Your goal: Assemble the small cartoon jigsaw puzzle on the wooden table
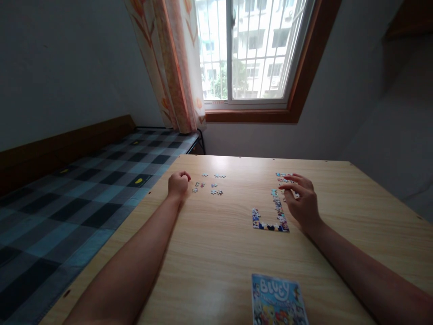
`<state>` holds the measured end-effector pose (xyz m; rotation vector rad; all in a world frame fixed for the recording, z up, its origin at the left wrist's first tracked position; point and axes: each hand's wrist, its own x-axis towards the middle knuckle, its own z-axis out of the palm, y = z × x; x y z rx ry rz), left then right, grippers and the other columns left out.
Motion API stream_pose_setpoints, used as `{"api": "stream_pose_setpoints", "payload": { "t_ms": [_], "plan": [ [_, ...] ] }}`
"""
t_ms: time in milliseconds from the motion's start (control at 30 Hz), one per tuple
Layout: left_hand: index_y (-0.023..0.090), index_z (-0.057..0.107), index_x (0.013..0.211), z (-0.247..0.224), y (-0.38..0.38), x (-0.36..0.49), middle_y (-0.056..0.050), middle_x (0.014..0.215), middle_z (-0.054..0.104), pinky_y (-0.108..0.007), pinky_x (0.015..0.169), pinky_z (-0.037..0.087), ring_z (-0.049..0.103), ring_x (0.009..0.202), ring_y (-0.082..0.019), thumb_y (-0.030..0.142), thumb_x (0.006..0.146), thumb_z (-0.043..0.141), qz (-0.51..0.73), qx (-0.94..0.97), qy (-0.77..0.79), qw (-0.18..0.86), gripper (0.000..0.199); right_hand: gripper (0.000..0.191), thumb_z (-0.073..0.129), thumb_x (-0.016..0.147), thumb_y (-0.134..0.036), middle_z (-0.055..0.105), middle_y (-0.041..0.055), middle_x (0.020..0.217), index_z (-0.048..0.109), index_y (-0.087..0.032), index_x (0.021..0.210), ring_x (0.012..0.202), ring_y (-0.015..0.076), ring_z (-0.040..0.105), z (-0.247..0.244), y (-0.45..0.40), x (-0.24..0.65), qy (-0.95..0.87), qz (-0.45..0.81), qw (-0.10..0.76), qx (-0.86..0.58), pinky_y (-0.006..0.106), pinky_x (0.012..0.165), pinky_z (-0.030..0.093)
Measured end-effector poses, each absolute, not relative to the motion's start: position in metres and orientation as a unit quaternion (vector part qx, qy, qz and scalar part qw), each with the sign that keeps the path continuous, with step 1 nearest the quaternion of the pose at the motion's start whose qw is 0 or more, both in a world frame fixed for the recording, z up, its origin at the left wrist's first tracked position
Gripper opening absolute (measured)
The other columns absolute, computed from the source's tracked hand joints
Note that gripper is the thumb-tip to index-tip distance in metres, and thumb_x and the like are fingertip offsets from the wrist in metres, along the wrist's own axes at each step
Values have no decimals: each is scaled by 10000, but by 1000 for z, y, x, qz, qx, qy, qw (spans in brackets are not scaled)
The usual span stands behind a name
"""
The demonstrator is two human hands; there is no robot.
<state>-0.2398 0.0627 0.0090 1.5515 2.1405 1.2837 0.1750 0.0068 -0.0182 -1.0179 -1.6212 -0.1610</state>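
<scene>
My left hand (178,183) rests on the table at the left, its fingers curled into a loose fist. No object shows in it. Just right of it lie loose jigsaw pieces (202,185), several of them scattered in small groups. My right hand (300,198) is over the right side of the table, fingers stretched out and apart, and partly covers more jigsaw pieces (281,175). Beside its fingertips runs a partly joined puzzle border (278,207), shaped like a J with a dark blue bottom edge. Whether the fingertips touch a piece I cannot tell.
A Bluey puzzle picture box or card (279,298) lies at the near edge of the light wooden table (209,253). A bed with a checked cover (101,180) stands along the left. Beyond the table are a curtain (179,67) and a barred window (257,54).
</scene>
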Motion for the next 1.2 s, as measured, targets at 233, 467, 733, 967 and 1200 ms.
{"api": "stream_pose_setpoints", "payload": {
  "t_ms": [233, 467, 733, 967, 1200],
  "plan": [
    [208, 678, 612, 8, 66, -242, -20, 561, 616, -301, 589, 371, 573, 611, -203, 265, 632, 466, 388, 559, 724, 112, 220, 201, 582, 862, -157, 731, 78, 1047, 744, -247, 786, 1156, 305, 601, -18, 6, 174, -689, -64, 574, -438, 579, 1031, 472],
    [198, 790, 832, 4, 65, -239, -18, 607, 639, -284, 584, 405, 575, 617, -189, 267, 672, 496, 366, 598, 705, 110, 342, 197, 583, 855, -155, 730, 76, 1047, 742, -251, 789, 1152, 303, 604, -17, 6, 174, -689, -62, 575, -437, 573, 1034, 469],
    [202, 812, 869, -4, 71, -242, -89, 966, 746, -321, 772, 529, 663, 846, -220, 269, 671, 529, 354, 661, 650, 124, 352, 202, 580, 849, -154, 729, 72, 1040, 744, -251, 781, 1152, 300, 603, -18, 7, 175, -689, -59, 575, -436, 569, 1043, 464],
    [216, 817, 960, -1, 72, -242, -104, 1089, 713, -366, 951, 515, 651, 1017, -262, 396, 697, 694, 297, 704, 633, 123, 342, 218, 568, 831, -143, 728, 67, 1031, 741, -254, 758, 1142, 295, 603, -13, 4, 176, -686, -54, 571, -448, 562, 1036, 472],
    [231, 825, 920, -4, 81, -239, -102, 1062, 703, -412, 1043, 443, 613, 1086, -281, 432, 723, 719, 263, 739, 615, 75, 301, 243, 559, 803, -96, 713, 35, 1034, 723, -266, 747, 1166, 280, 588, -12, 6, 180, -688, -36, 558, -462, 561, 1087, 437]
  ]
}}
